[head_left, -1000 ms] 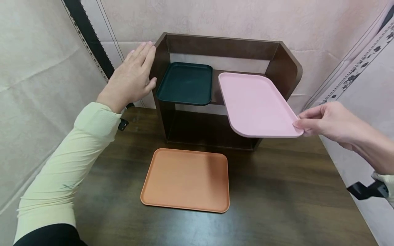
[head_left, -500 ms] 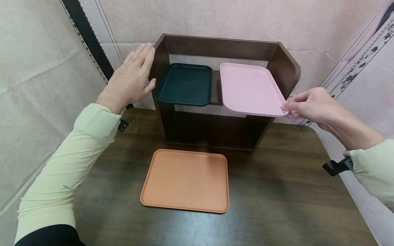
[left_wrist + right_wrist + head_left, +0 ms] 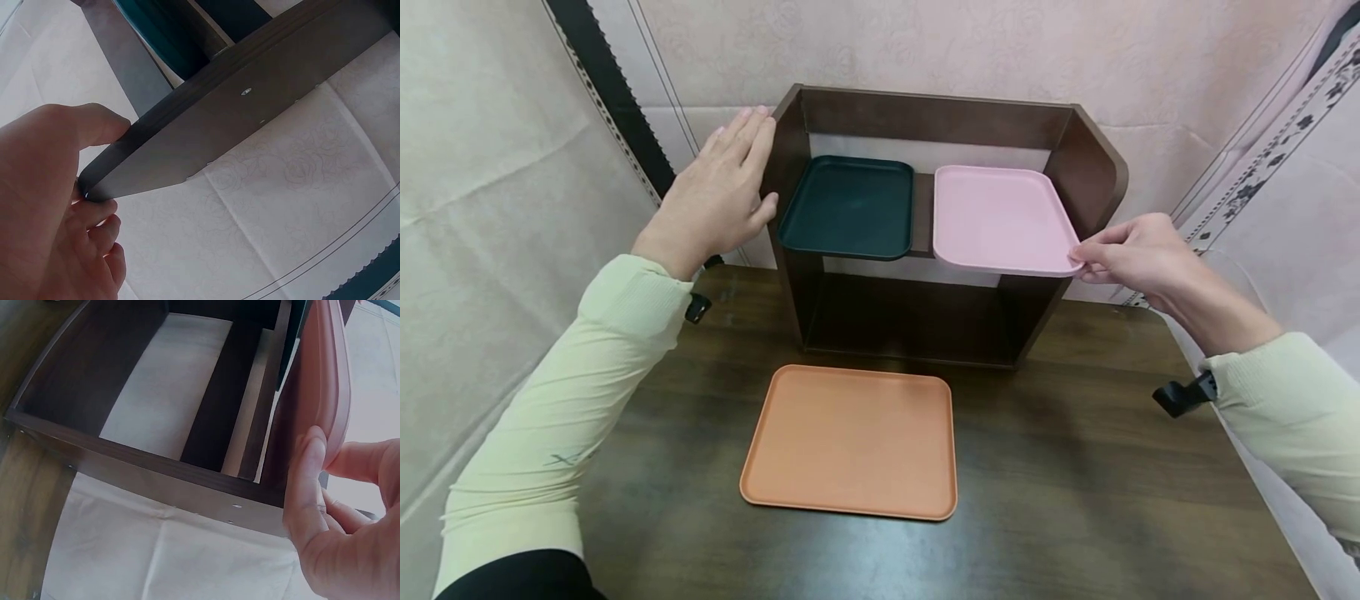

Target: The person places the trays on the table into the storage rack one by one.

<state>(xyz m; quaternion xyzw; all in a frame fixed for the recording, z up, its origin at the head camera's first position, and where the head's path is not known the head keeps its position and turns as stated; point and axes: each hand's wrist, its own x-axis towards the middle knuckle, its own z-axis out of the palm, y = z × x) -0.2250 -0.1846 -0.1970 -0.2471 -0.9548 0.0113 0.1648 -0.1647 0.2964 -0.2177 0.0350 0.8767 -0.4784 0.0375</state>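
A pink tray (image 3: 1000,218) lies on the right part of the upper level of a dark brown two-level shelf (image 3: 940,117). My right hand (image 3: 1138,257) pinches its front right corner between thumb and fingers, as the right wrist view also shows. Beside it on the same level sits a dark green tray (image 3: 848,207), with a narrow gap between them. My left hand (image 3: 711,192) rests against the shelf's left side panel (image 3: 187,137), fingers straight in the head view, thumb touching the panel's front edge. An orange tray (image 3: 853,442) lies flat on the table in front of the shelf.
The shelf's lower level (image 3: 910,321) stands below the two trays. A dark wood table (image 3: 1060,483) carries the shelf and the orange tray. Pale patterned cloth (image 3: 940,42) hangs behind and along both sides.
My right hand has moved the pink tray back and left, from partly over the shelf's front down onto the upper level. My left hand has kept its place at the side panel.
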